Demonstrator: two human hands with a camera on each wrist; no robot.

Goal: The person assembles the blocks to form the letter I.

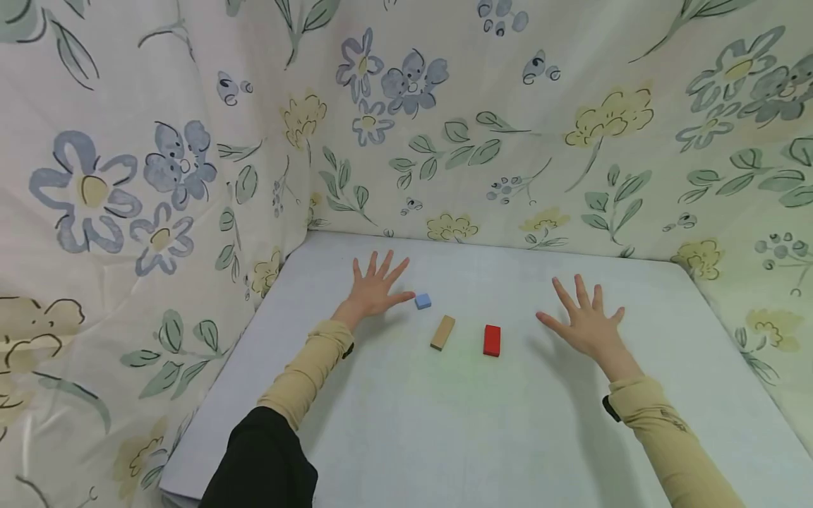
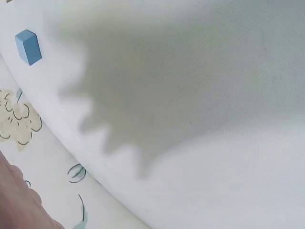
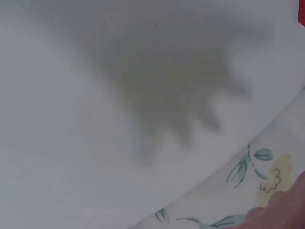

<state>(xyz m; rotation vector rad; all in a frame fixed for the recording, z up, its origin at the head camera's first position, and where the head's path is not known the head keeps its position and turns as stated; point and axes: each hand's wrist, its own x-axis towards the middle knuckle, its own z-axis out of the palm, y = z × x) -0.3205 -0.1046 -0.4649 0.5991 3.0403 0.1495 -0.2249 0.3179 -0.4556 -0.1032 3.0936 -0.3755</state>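
Note:
Fingers spread wide, the left hand [image 1: 372, 291] hovers over the white table with nothing in it. Its thumb tip appears beside a small blue block [image 1: 423, 301] in the head view; the left wrist view shows that blue block [image 2: 28, 47] apart on the cloth. To the right of it lie a tan wooden block [image 1: 442, 332], slightly slanted, and a red block [image 1: 492, 340]. The right hand [image 1: 591, 326] is also raised with its fingers spread, holding nothing, to the right of the red block. Only an edge of the red block [image 3: 301, 13] enters the right wrist view.
A white-covered table [image 1: 406, 437] fills the lower scene. Floral curtains [image 1: 444, 169] hang along its back and sides. Both hands cast soft shadows on the surface. A dark band [image 1: 611, 408] sits at the right wrist.

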